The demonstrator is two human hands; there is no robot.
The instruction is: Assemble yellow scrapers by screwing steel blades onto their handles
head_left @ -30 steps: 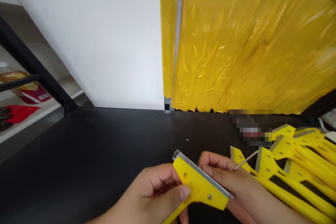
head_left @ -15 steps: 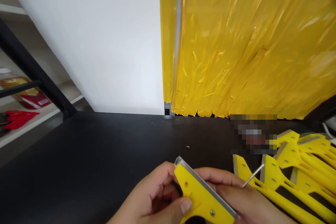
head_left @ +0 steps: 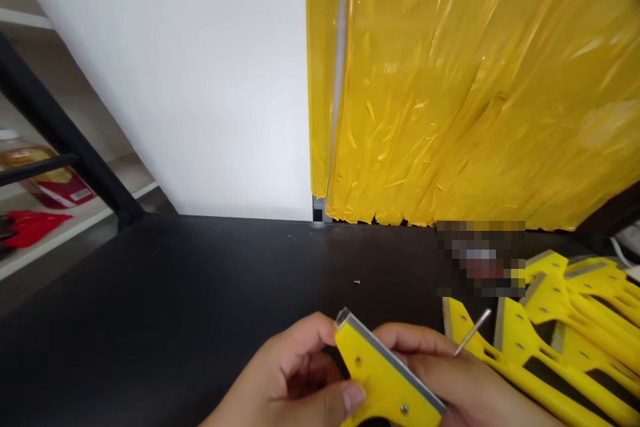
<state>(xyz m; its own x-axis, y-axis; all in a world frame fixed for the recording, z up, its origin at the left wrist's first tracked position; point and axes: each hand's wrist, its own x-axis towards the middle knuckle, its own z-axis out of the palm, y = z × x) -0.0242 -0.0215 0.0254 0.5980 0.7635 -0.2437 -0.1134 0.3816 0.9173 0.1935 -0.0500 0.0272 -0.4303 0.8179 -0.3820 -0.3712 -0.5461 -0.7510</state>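
A yellow scraper [head_left: 383, 373] with a grey metal strip along its edge is held tilted low in the middle of the view. My left hand [head_left: 287, 370] is closed on its left side, thumb pressed on the yellow face and fingers behind. Behind the strip, my right hand [head_left: 445, 367] is closed against the scraper's other side. Out of that hand pokes a thin metal rod [head_left: 473, 332], like a screwdriver shaft; its other end is hidden. One screw [head_left: 405, 408] sits in the scraper's lower hole, while the upper hole looks bare. A small loose screw [head_left: 357, 282] lies on the table beyond.
Several yellow scrapers [head_left: 555, 293] are piled on the black table [head_left: 200, 293] at the right. Behind the table stand a white panel [head_left: 200, 80] and yellow plastic sheeting [head_left: 450, 80]. A shelf at left holds a bottle [head_left: 50, 177]. A blurred patch hides one item.
The scraper has dipped slightly and shifted a little in my hands. The metal rod's tip has moved left and slightly up. Both hands keep their hold.
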